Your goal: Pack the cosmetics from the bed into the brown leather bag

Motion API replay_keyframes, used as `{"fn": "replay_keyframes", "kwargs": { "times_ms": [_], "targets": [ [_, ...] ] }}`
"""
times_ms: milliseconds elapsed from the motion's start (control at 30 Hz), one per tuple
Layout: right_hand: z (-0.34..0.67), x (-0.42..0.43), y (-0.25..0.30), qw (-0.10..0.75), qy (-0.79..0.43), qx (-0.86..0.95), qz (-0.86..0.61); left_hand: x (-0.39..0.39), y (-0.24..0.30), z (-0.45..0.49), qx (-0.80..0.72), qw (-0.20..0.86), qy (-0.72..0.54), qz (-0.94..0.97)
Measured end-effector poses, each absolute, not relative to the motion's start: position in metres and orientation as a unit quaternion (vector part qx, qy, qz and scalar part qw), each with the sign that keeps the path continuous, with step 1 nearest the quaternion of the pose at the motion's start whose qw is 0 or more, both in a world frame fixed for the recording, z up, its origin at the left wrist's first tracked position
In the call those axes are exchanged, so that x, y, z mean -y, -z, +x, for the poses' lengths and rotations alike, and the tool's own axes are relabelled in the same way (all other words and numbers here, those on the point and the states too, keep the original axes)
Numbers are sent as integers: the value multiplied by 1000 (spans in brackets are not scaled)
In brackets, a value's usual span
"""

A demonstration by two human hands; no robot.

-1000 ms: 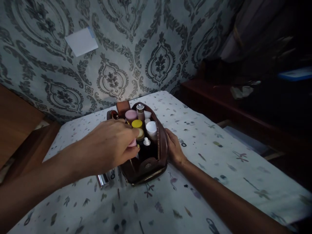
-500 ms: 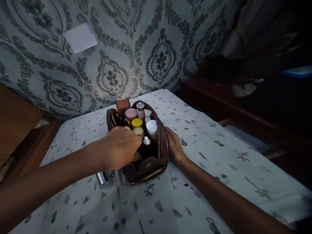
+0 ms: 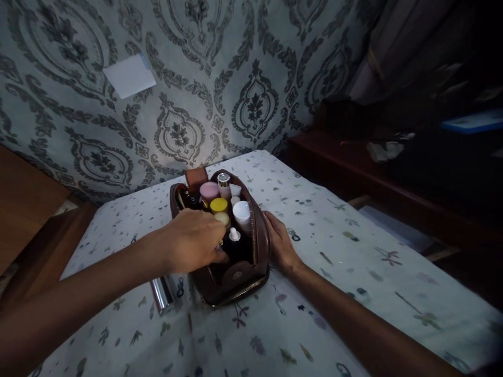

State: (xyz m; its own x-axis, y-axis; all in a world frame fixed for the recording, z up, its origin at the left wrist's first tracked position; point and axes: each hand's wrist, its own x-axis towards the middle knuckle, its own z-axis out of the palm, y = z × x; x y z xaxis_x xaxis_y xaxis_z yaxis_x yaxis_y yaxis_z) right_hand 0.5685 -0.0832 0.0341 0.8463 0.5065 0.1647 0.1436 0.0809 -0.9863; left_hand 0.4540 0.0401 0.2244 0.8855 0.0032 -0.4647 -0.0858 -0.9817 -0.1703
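Observation:
A brown leather cosmetic bag [image 3: 262, 235] lies unzipped on the patterned sheet, packed with upright containers. My left hand [image 3: 196, 238] reaches over its near left side, with curled fingers dipping inside; the fingertips and anything in them are hidden. Close to those fingers stand a cream-lidded jar [image 3: 222, 220], a yellow-lidded jar [image 3: 218, 205] and a white-topped dropper bottle [image 3: 234, 235]. Farther in are a pink-lidded jar [image 3: 209, 190], a silver-capped bottle [image 3: 223, 180] and a white-capped container [image 3: 241, 212]. My right hand [image 3: 282, 245] grips the bag's right wall, its fingertips partly hidden behind the leather.
A shiny silver cylinder [image 3: 162, 296] lies on the sheet [image 3: 259, 324] left of the bag, partly under my left forearm. Patterned wallpaper with a white card [image 3: 130, 76] rises behind. Wooden furniture [image 3: 29, 204] stands at left, a dark reddish ledge [image 3: 346, 173] at right.
The whole view has shifted slightly, with the scene lower in the frame. My left hand stays in the bag, its thumb showing more; my right hand keeps its place on the side.

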Motion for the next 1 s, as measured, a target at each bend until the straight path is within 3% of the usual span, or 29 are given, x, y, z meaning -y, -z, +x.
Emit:
{"fn": "replay_keyframes", "kwargs": {
  "times_ms": [367, 533, 767, 1000],
  "targets": [
    [569, 84, -38, 688, -130, 244, -671, -49, -234, 442, 5, 55, -199, -978],
    [568, 84, -38, 687, -128, 242, -673, -66, -240, 419, -27, -27, -42, -998],
    [569, 86, -41, 682, -120, 237, -682, -86, -223, 373, -17, -48, 167, -985],
    [552, 99, -77, 681, -29, 282, -675, -87, -180, 355, -47, -50, 148, -987]
  ]
}}
